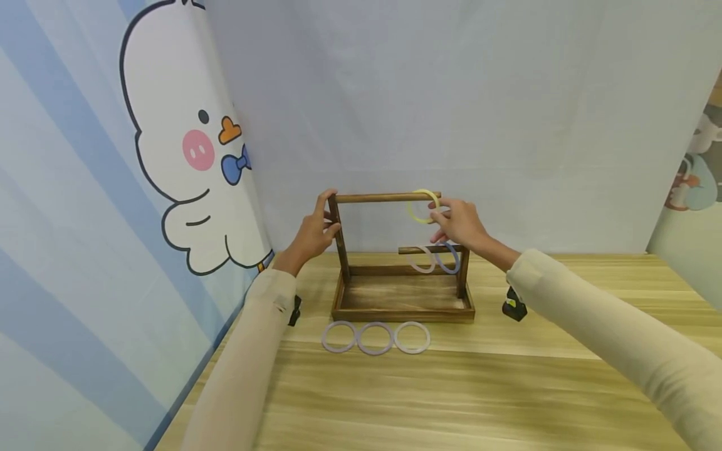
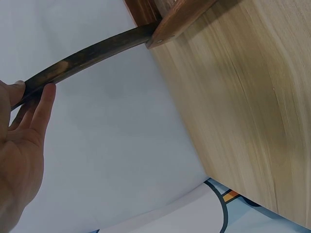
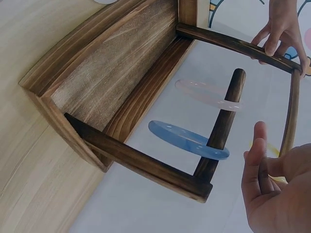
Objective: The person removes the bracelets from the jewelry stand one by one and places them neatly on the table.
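A wooden display rack (image 1: 403,314) with a tray base carries a long top bar (image 1: 383,197) and a shorter lower bar. My left hand (image 1: 311,235) grips the top of its left post (image 2: 82,60), thumb on one side and fingers on the other. At the free right end of the top bar, my right hand (image 1: 461,223) pinches a yellow bangle (image 1: 414,214), which encircles the bar. A blue bangle (image 3: 187,145) and a pale pink bangle (image 3: 206,95) hang on the lower bar. In the right wrist view, my fingers partly hide the yellow one.
Two lilac bangles (image 1: 340,337) and a whitish bangle (image 1: 412,338) lie in a row on the wood-grain table (image 1: 451,401) before the rack. Small black objects (image 1: 514,305) show by both wrists. Behind hangs a pale cloth, with a cartoon-printed curtain (image 1: 186,94) at the left.
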The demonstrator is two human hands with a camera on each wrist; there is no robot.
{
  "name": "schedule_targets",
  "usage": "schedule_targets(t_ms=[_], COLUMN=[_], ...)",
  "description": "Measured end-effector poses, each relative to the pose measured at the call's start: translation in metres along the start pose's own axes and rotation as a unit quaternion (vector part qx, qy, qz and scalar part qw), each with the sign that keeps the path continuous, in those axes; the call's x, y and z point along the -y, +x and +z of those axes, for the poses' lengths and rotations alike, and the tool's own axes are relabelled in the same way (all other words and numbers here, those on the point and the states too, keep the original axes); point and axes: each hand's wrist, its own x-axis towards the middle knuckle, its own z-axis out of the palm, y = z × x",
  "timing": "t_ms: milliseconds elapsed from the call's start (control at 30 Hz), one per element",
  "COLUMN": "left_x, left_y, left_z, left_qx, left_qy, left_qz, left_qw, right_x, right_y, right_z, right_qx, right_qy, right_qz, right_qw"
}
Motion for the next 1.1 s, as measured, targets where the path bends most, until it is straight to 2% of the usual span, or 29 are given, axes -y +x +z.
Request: schedule_targets(t_ms=[267,567,1100], left_x=[0.001,0.002,0.002], left_y=[0.0,0.0,0.0], left_z=[0.001,0.0,0.0], left_qx=[-0.004,-0.001,-0.002], left_qy=[-0.004,0.0,0.002], left_qz=[0.01,0.002,0.011], left_qw=[0.9999,1.0,0.9999], right_x=[-0.004,-0.009,-0.016], right_y=[-0.005,-0.008,-0.021], right_z=[-0.01,-0.021,-0.044], right_qx=[-0.002,-0.006,-0.003], right_qy=[-0.011,0.001,-0.011], right_qz=[0.0,0.004,0.014], right_qw=[0.9999,1.0,0.9998])
